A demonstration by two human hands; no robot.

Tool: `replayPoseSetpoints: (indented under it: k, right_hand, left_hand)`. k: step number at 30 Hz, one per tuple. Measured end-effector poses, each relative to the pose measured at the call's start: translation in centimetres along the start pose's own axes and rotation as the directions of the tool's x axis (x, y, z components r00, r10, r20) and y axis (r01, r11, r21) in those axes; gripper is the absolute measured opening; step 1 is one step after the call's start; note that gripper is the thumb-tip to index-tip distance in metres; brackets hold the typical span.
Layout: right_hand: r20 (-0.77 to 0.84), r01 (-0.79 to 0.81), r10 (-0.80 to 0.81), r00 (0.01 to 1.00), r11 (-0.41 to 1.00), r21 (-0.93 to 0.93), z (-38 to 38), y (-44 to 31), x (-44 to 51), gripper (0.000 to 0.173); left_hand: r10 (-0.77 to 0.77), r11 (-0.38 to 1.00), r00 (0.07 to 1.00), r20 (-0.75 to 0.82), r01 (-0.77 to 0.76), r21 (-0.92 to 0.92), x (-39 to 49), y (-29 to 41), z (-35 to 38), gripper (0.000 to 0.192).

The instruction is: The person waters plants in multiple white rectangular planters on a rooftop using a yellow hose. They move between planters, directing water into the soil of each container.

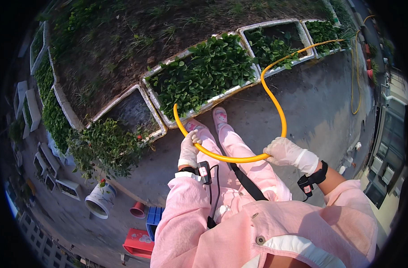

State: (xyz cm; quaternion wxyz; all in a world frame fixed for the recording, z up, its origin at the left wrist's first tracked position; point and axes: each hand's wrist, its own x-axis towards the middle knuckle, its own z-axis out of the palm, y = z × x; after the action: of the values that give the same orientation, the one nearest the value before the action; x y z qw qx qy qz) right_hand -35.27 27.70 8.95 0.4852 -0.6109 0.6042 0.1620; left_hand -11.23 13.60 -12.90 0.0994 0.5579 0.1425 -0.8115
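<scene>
My left hand (190, 149), in a thin whitish glove, is closed around a yellow garden hose (230, 158) near its open end. That end points over the leafy green plants (207, 72) in a white foam planter box (220, 97). My right hand (284, 151), gloved the same way, grips the hose further along. Beyond it the hose loops up past a second foam box (291, 62) of plants and runs off to the upper right. Whether water flows from the end cannot be told.
At the left, a foam box (123, 104) of dark soil adjoins a bush with red fruits or blooms (107, 147). A white bucket (102, 201), a red pot (138, 210), a blue crate (153, 219) and a red bin (139, 241) lie lower left. A soil bed (123, 43) lies behind the boxes.
</scene>
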Motion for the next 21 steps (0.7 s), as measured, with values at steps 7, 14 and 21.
replayPoseSetpoints:
  k: [7, 14, 21]
  right_hand:
    - [-0.014, -0.023, 0.023, 1.0, 1.0, 0.018, 0.2, 0.1, -0.3, 0.017]
    - [-0.013, -0.045, 0.046, 0.999, 0.999, 0.019, 0.5, 0.4, -1.1, 0.018]
    - [-0.076, -0.082, 0.085, 0.993, 0.995, 0.051, 1.4, 0.6, -2.0, 0.017]
  left_hand:
    - [-0.026, 0.996, 0.999, -0.023, 0.028, 0.085, 0.4, 0.0, 0.9, 0.008]
    - [-0.068, 0.984, 0.996, -0.059, 0.077, 0.164, 1.1, -0.4, 2.2, 0.009]
    - [-0.135, 0.975, 0.99, -0.039, 0.139, 0.171, 1.4, -0.5, 3.6, 0.006]
